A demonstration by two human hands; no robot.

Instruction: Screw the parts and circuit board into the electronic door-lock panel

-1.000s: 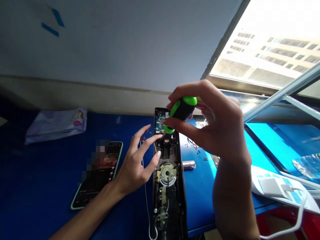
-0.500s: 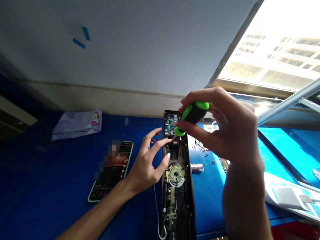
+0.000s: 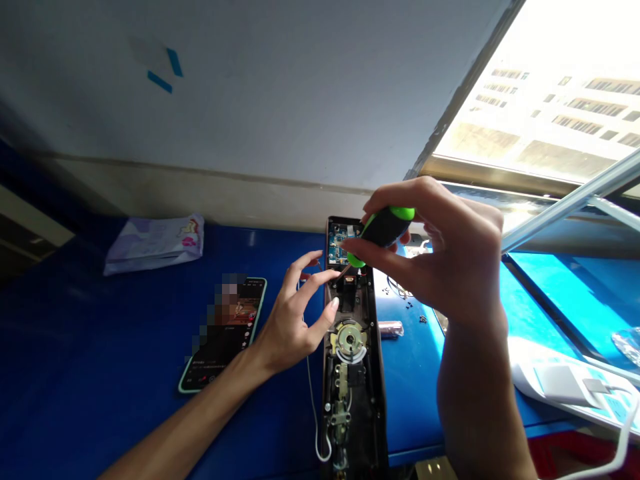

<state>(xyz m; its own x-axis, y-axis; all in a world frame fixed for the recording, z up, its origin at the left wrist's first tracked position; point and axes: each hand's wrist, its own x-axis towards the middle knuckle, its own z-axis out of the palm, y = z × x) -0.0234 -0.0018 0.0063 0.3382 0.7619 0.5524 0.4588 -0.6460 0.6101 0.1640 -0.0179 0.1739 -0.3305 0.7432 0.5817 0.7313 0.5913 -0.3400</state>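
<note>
A long black device housing (image 3: 363,393) lies open on the blue table, running away from me. Inside are a blue circuit board (image 3: 337,248) at the far end and a round metal part (image 3: 351,340) near the middle. My right hand (image 3: 435,247) is closed around the green and black handle of a screwdriver (image 3: 384,227). Its shaft slants down to the left, toward the housing's left edge below the board. My left hand (image 3: 300,320) has its fingers spread at that edge, the index fingertip by the shaft; whether they touch is unclear. A thin white cable (image 3: 311,393) runs along the housing's left side.
A phone (image 3: 225,340) with a lit screen lies left of my left forearm. Behind it is a purple-white packet (image 3: 155,243) near the wall. Right of the housing are small dark screws (image 3: 423,319) and a wrapped cylinder (image 3: 391,329). A white device (image 3: 565,387) sits farther right.
The screwdriver's tip end and my right hand have shifted slightly left and my right hand has turned a little. My left hand keeps nearly the same pose. The whole view has shifted slightly.
</note>
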